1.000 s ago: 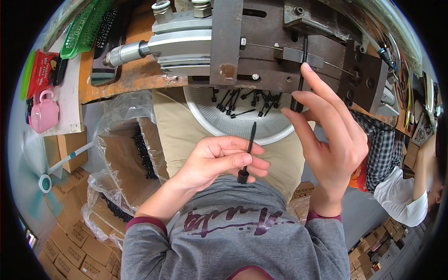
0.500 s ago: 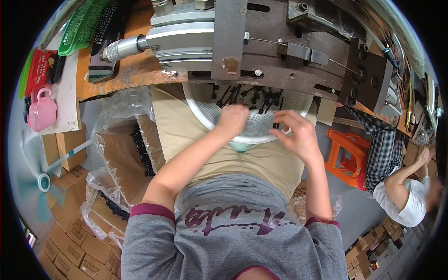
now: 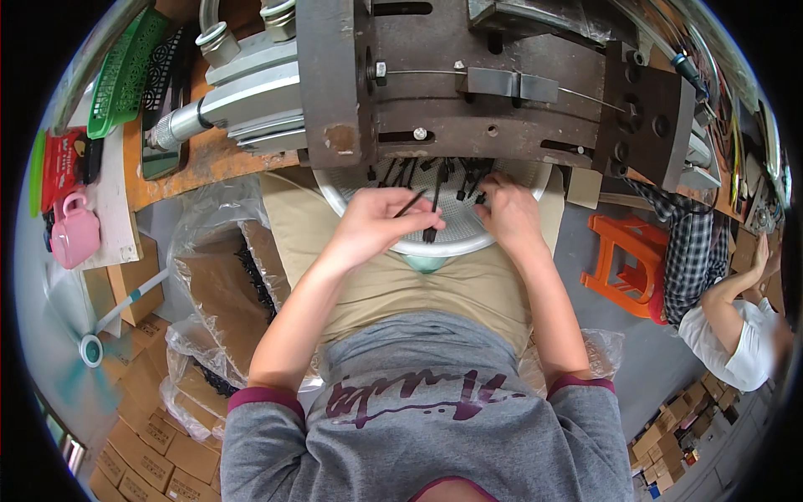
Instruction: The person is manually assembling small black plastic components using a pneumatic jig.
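Note:
A round white mesh basket (image 3: 456, 248) rests on my lap, partly under the machine's edge. Several slim black rod-shaped parts (image 3: 409, 173) with blocky ends lie in it. My left hand (image 3: 376, 222) is over the basket's left side, thumb and fingers closed on a thin black rod-shaped part (image 3: 411, 203). Just beyond its fingertips is another black part (image 3: 433, 217). On the basket's right side, my right hand (image 3: 512, 216) reaches down among the parts with curled fingers; a dark piece shows at its fingertips, but what it grips is mostly hidden.
A metal machine (image 3: 493, 113) with a cylinder (image 3: 255, 109) spans the bench ahead. On the left are an open lined carton (image 3: 222, 276) of black parts, a pink cup (image 3: 75, 230) and a fan (image 3: 90, 350). An orange stool (image 3: 623, 259) and another person (image 3: 732, 330) are to the right.
My left hand has lifted and turned, now showing a black rod-shaped part in its fingers. My right hand has moved further into the basket and its fingers have closed. The view has shifted slightly.

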Demonstrator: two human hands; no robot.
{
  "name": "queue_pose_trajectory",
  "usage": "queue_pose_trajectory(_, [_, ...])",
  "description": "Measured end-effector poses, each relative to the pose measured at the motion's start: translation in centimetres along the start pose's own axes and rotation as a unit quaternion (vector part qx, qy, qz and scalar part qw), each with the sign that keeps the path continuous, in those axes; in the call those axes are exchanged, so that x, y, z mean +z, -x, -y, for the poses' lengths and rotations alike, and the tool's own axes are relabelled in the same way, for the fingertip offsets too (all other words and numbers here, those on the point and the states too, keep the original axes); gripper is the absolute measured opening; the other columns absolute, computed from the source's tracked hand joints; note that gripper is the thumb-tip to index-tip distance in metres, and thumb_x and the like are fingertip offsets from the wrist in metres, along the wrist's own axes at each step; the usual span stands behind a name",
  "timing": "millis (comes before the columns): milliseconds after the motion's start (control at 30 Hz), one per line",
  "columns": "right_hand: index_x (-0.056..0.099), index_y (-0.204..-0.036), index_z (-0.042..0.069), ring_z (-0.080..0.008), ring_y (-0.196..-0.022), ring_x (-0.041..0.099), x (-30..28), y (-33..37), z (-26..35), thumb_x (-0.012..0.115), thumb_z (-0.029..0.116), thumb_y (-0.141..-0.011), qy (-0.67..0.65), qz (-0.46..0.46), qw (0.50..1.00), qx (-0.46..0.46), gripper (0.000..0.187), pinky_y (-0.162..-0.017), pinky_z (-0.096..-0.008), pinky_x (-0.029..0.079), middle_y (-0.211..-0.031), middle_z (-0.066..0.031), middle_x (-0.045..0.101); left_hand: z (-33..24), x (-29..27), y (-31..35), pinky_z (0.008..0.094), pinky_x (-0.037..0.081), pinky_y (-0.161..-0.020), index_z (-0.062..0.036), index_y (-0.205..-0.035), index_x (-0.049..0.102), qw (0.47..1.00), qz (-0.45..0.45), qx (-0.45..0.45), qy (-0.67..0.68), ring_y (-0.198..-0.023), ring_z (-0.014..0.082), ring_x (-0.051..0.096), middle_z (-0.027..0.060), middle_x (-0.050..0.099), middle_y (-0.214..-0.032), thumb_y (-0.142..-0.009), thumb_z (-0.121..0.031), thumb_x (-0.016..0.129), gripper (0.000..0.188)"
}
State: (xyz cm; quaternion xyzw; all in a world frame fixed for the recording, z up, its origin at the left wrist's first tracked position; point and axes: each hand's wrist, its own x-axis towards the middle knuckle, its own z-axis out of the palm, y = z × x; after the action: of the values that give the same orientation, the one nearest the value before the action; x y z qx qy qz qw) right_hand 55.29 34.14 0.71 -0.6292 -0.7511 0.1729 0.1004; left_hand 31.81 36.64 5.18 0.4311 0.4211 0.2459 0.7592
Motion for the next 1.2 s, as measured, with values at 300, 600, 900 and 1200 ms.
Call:
queue_pose_trajectory(300, [0.069, -0.091, 0.003, -0.0173, -0.060, 0.060, -9.3, 3.3, 8.4, 0.080, 0.011, -0.065, -0.331, -0.121, 0.920, -0.171, 0.030, -0.052, -0.0268, 0.048, -0.084, -0.0091, 0.062, -4.6, 1.5, 5.4, 0.0141, 0.026, -0.036, 0.0028, -0.101, 0.064, 0.971, 0.058, -0.081, 0.217, -0.036, -0.0010, 0.034, 0.0138, 0.070, -0.096, -0.091, -0.007, 0.059, 0.014])
queue_pose_trajectory(600, [0.069, -0.103, 0.007, -0.0175, -0.066, 0.061, -8.0, 3.6, 9.6, 0.080, 0.012, -0.068, -0.295, -0.134, 0.924, -0.204, 0.037, -0.055, -0.0278, 0.049, -0.089, -0.0068, 0.061, -2.2, 1.5, 5.9, 0.0154, 0.026, -0.043, -0.0028, -0.103, 0.058, 0.975, -0.032, -0.055, 0.213, -0.047, 0.0002, 0.038, 0.0042, 0.066, -0.086, -0.098, -0.022, 0.050, 0.021])
queue_pose_trajectory(900, [0.067, -0.093, 0.003, -0.0186, -0.064, 0.062, -3.6, 2.9, 5.9, 0.071, 0.010, -0.079, -0.256, -0.037, 0.966, 0.008, 0.016, -0.058, -0.0299, 0.050, -0.082, -0.0077, 0.063, 5.7, -2.2, -1.9, 0.0384, 0.051, -0.074, -0.0005, -0.089, 0.060, 0.741, -0.291, 0.151, -0.586, -0.093, 0.0318, 0.060, 0.0159, 0.066, -0.088, -0.094, -0.024, 0.049, 0.026])
queue_pose_trajectory(1200, [0.066, -0.092, 0.003, -0.0246, -0.067, 0.063, -2.6, 3.5, 6.2, 0.069, 0.008, -0.079, -0.265, -0.032, 0.964, 0.009, 0.014, -0.060, -0.0337, 0.050, -0.082, -0.0088, 0.063, 7.4, -2.1, -8.7, 0.0429, 0.056, -0.071, -0.0069, -0.112, 0.060, 0.741, -0.167, -0.023, -0.650, -0.086, 0.0314, 0.067, 0.0157, 0.066, -0.101, -0.080, -0.038, 0.067, 0.045])
